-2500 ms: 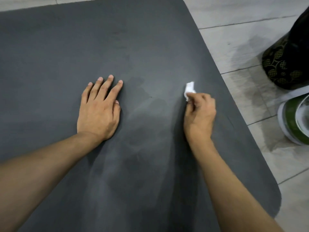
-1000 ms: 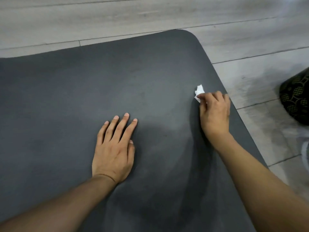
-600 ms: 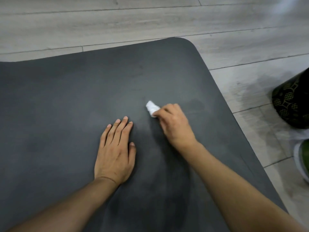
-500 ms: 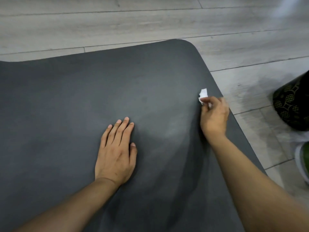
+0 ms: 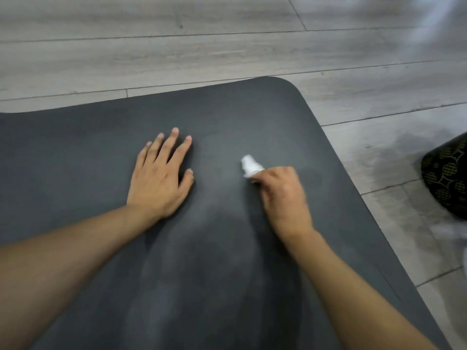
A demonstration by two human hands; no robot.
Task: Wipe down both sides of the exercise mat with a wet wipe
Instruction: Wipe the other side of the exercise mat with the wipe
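Note:
A dark grey exercise mat (image 5: 75, 152) lies flat on the floor and fills most of the view, its rounded far right corner visible. My left hand (image 5: 161, 176) rests flat on the mat, fingers spread. To its right, my right hand (image 5: 280, 192) grips a crumpled white wet wipe (image 5: 250, 165) and presses it against the mat; the hand is blurred. Faint damp streaks show on the mat below both hands.
Grey wood-look floor (image 5: 227, 46) surrounds the mat at the back and right. A black object with a gold pattern (image 5: 447, 175) sits on the floor at the right edge, apart from the mat.
My right hand swept the wipe from the mat's right edge back toward the middle, after earlier strokes side to side. My left hand has shifted farther up the mat. The view has tilted toward the far edge.

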